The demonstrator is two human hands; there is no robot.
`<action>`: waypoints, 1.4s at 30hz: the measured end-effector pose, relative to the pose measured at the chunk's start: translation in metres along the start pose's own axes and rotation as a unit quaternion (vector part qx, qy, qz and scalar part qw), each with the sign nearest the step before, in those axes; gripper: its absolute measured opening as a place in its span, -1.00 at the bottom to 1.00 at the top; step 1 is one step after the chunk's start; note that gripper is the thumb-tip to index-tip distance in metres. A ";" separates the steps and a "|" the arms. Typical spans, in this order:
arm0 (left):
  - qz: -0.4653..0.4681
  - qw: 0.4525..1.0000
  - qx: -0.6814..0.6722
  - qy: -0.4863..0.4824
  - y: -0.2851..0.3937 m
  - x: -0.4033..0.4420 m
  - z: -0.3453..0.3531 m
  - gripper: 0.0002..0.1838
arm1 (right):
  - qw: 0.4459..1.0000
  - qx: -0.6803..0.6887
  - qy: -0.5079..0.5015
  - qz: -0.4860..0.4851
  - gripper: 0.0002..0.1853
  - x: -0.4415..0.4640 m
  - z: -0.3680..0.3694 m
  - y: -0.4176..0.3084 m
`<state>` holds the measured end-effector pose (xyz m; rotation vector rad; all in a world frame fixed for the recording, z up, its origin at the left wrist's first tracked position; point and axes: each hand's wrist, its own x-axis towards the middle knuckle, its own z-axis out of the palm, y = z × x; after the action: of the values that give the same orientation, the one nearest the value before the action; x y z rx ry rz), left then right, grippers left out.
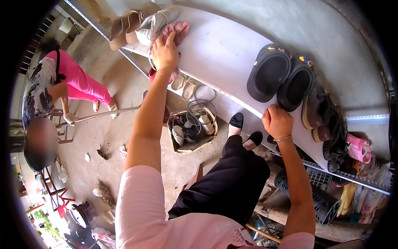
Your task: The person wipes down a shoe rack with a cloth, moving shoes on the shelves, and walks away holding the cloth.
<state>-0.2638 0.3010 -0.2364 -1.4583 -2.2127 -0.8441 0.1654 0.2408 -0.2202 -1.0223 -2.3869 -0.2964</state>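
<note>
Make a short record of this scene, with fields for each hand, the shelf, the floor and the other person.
Left hand: touches a pink cloth, beside white shoes
Right hand: curled at the shelf's front edge, near dark clogs
Shelf: white, shoes towards both ends
Floor: open box with mixed items
Other person: pink trousers, holding a long stick

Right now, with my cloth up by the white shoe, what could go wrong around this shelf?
Your left hand has the pink cloth right beside the white shoe, so a push might nudge it off the shelf.

Your closed right hand, at the front edge, could bump the black clogs.

The filled box stands close to your feet, so a sidestep might trip you.
</note>
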 end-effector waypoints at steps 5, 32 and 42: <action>-0.049 0.991 -0.121 0.001 -0.018 -0.075 -0.053 -0.55 | 1.000 -0.007 -0.005 0.009 -0.85 -0.004 0.001 0.001; 0.152 0.985 -0.069 -0.035 0.079 -0.041 -0.008 -0.57 | 0.998 -0.052 0.002 -0.025 -0.87 -0.002 0.005 0.006; 0.146 0.986 -0.054 -0.053 0.079 -0.042 -0.011 -0.56 | 0.999 -0.037 0.002 -0.014 -0.86 -0.001 0.002 0.003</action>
<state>-0.1751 0.2877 -0.2305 -1.8624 -1.9811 -0.8129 0.1675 0.2433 -0.2227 -1.0218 -2.4039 -0.3983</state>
